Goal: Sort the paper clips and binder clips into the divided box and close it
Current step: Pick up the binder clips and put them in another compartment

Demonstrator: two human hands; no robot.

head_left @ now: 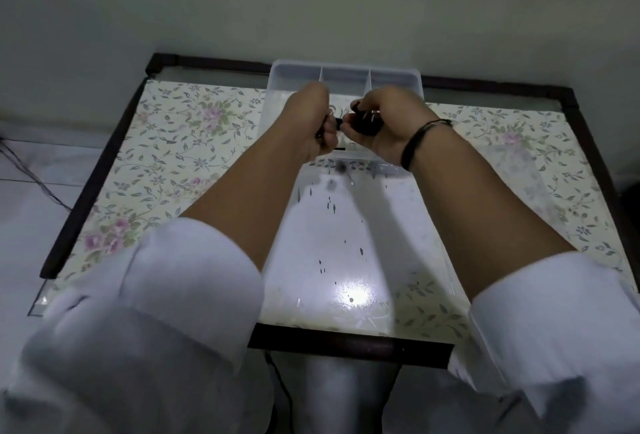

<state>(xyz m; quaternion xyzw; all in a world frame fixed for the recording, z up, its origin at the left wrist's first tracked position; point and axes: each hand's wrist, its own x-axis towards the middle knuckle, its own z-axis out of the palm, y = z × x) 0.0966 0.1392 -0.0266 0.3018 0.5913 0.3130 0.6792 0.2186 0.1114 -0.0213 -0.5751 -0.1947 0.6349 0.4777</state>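
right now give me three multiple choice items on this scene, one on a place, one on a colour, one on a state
1. Where does the divided box stand?
A. at the table's far edge
B. on the floor
C. on the person's lap

2. What colour are the binder clips in the right hand?
A. red
B. black
C. yellow

3. What state is the box in?
A. shut
B. open
C. upside down

Answers: 1 A, it stands by the wall on the far side of the table. 2 B, dark bodies show between the fingers. 3 B, its dividers show from above.
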